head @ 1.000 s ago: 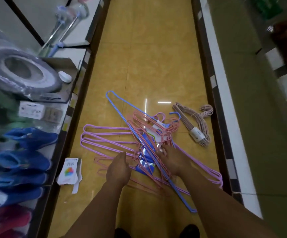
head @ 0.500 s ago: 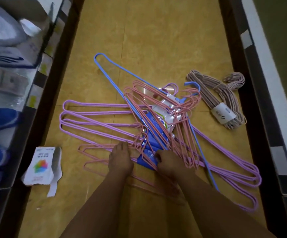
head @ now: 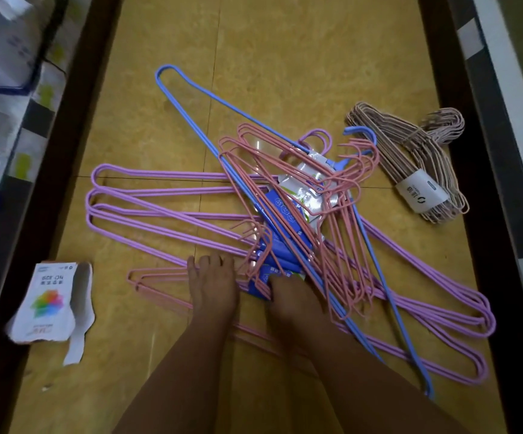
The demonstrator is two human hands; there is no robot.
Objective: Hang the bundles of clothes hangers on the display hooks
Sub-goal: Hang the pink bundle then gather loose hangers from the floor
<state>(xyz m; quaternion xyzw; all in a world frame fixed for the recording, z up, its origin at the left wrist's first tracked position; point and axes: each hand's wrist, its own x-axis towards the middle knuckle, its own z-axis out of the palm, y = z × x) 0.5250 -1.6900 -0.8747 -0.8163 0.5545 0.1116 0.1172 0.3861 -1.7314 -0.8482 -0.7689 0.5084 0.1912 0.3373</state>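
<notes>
- Since a moment ago, both hands have stayed down on the tangled heap of hangers on the floor, and the view has drawn closer over them.
- Left hand [head: 211, 289] lies flat on the pile, fingers straight, pressing the lilac hangers [head: 160, 211] and pink hangers [head: 288, 195] where they cross.
- Right hand [head: 294, 303] has its fingers curled down into the middle of the heap, touching the blue packaging [head: 280, 220] and pink wires; whether it truly grasps anything I cannot tell.
- A long blue hanger [head: 191, 89] runs slantwise through the heap, from far left to near right.
- Loose pink and lilac hangers lie crisscrossed over the yellow tiled floor [head: 285, 42], with none on a hook.
- A tidy beige bundle of hangers [head: 410, 158], banded with a white label, lies apart to the right, near the dark shelf base [head: 485, 151].
- A torn white card [head: 47, 305] with a rainbow print lies on the floor at the left, by the shelving.
</notes>
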